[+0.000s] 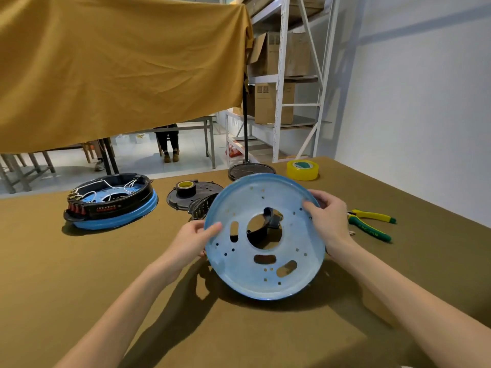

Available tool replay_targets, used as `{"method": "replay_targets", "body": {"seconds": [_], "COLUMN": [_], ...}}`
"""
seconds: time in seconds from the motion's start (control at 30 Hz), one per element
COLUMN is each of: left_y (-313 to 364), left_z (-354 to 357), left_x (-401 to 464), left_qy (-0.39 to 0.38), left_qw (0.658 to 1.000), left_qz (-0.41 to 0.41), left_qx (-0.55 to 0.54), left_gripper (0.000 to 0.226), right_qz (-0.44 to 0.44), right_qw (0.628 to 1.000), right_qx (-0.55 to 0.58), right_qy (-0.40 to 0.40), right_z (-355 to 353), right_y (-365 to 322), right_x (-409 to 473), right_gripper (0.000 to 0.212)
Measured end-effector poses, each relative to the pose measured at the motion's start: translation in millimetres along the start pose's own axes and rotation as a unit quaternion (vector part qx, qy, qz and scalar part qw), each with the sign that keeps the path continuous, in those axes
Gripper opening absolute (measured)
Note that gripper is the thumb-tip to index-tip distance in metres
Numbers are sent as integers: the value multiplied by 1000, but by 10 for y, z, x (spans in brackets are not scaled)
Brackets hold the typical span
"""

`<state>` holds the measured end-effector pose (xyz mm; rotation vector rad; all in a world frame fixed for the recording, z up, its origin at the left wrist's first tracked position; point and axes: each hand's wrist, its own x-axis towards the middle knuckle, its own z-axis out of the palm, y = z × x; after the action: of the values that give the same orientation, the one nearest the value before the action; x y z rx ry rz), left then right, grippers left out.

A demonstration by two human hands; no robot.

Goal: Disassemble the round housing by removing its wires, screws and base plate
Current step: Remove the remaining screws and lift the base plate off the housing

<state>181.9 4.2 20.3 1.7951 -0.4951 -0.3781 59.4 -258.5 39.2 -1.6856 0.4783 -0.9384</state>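
Note:
A round blue base plate [265, 277] with a large centre hole, slots and small holes is lifted off the table and tilted toward me. My left hand [195, 236] grips its left rim, thumb on the face. My right hand [328, 217] grips its upper right rim. Through the centre hole a black part [271, 221] shows behind the plate. A second round housing [111, 205], black on a blue rim with white wires and red connectors inside, sits at the table's left.
A black perforated cover [207, 191] with a small tape roll [185, 187] on it lies behind the plate, beside a black ribbed piece [200, 207]. Yellow tape roll [303, 170] and a dark disc [251, 171] sit at the far edge. Yellow-green pliers [370, 223] lie right.

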Motion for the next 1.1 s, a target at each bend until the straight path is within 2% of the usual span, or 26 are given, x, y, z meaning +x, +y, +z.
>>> {"method": "replay_targets", "body": {"seconds": [0.03,0.13,0.23,0.3,0.37,0.43,0.5,0.6,0.67,0.73,0.83,0.93,1.0,1.1], "left_y": [12,81,90,101,122,99,26,-111,-196,-262,-290,-318,-353,-393], "left_z": [-9,-75,-150,-150,-109,-49,-18,-11,-12,-21,-53,-79,-54,-16], "left_x": [-60,-215,-355,-447,-534,-610,-682,-766,-790,-788,-748,-695,-646,-554], "left_qy": [17,58,95,134,168,171,145,85,30,-24,-77,-115,-91,3], "left_qw": [999,977,947,912,870,840,833,832,845,863,897,907,919,947], "left_qz": [50,207,303,371,428,448,449,430,372,289,214,172,166,173], "left_qx": [9,1,51,109,180,254,291,339,383,414,379,367,346,271], "left_gripper": [17,25,22,23,25,32,37,46,58,69,80,83,73,57], "right_qz": [-39,-136,-189,-239,-320,-400,-422,-401,-369,-277,-125,-81,-66,-62], "right_qw": [999,988,974,962,931,873,830,788,738,705,717,725,725,749], "right_qx": [11,5,-33,-69,-148,-260,-333,-415,-494,-550,-535,-525,-524,-506], "right_qy": [-7,-72,-120,-113,-98,-103,-147,-215,-274,-352,-429,-439,-443,-423], "right_z": [25,17,-122,-245,-369,-479,-595,-757,-798,-793,-741,-641,-587,-501], "right_y": [-39,-116,-102,-88,-89,-76,-52,-33,-16,-12,-73,-122,-133,-171], "right_x": [-14,-91,-160,-226,-286,-363,-462,-577,-615,-633,-638,-614,-601,-555], "right_gripper": [21,29,30,26,24,32,40,55,66,78,92,89,86,74]}}
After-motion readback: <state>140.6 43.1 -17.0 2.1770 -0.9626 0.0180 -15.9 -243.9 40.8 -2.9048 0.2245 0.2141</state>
